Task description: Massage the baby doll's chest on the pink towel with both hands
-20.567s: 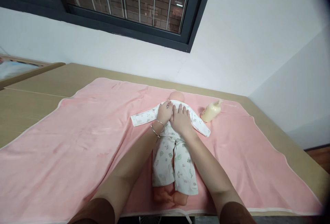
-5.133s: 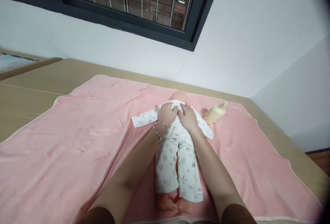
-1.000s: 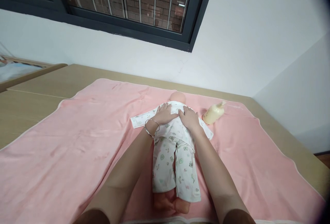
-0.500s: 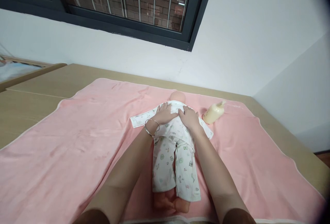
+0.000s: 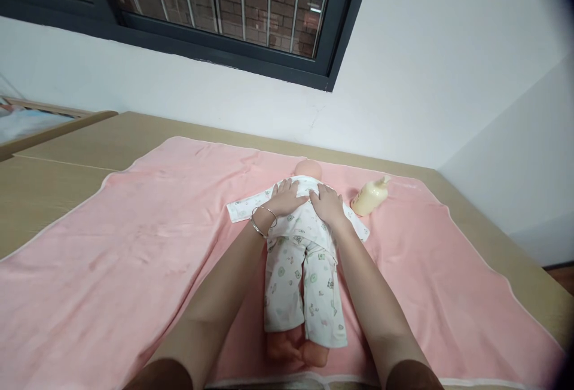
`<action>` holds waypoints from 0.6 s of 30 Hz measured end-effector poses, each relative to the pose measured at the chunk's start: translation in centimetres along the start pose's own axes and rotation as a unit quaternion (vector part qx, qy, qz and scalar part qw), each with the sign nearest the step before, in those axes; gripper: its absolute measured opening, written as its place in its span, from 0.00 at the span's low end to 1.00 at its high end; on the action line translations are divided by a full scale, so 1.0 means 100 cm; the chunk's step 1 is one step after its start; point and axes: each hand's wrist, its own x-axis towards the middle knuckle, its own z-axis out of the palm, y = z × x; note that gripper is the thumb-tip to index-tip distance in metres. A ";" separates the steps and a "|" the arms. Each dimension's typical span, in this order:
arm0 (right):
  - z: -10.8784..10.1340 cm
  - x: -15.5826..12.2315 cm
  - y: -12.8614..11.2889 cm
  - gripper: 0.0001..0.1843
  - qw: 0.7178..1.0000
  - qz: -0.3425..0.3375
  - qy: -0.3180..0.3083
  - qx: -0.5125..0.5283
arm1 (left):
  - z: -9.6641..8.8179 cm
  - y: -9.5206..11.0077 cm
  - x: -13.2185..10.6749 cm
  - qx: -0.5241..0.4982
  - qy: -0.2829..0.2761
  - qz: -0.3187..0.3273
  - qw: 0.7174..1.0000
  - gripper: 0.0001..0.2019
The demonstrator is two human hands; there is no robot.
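A baby doll [image 5: 309, 234] in a white patterned top and trousers lies stretched out, its head at the far end and its bare feet towards me. My left hand [image 5: 287, 197], with bracelets at the wrist, rests flat on the left side of the doll's upper body, fingers spread. On the right side lies my right hand [image 5: 328, 203], also flat with fingers apart. The thumbs point towards each other over the middle of the top. Neither hand grips anything. Just right of my right hand, a pale yellow pump bottle [image 5: 370, 197] leans or lies on the blanket.
A pink blanket [image 5: 147, 246] with white edging is spread under the doll on a wooden surface [image 5: 76, 168]. Behind stands a white wall [image 5: 251, 100] with a dark-framed barred window [image 5: 224, 49]. A wooden rail [image 5: 58, 133] runs at the far left.
Both hands stay flat on the doll in nearly the same place. The view has shifted very slightly; nothing else visibly moves.
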 end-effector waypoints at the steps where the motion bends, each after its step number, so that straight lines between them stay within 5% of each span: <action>1: -0.002 -0.002 -0.001 0.29 1.000 -0.002 0.001 -0.004 | -0.001 0.003 -0.003 0.007 0.000 -0.006 1.000 0.41; 9: -0.020 -0.018 -0.014 0.22 0.995 -0.042 -0.005 -0.087 | -0.005 0.032 -0.031 0.110 0.011 0.023 0.994 0.30; 18: -0.005 0.000 0.005 0.31 1.000 -0.007 -0.020 -0.017 | 0.006 0.016 -0.009 0.031 0.113 -0.045 0.992 0.35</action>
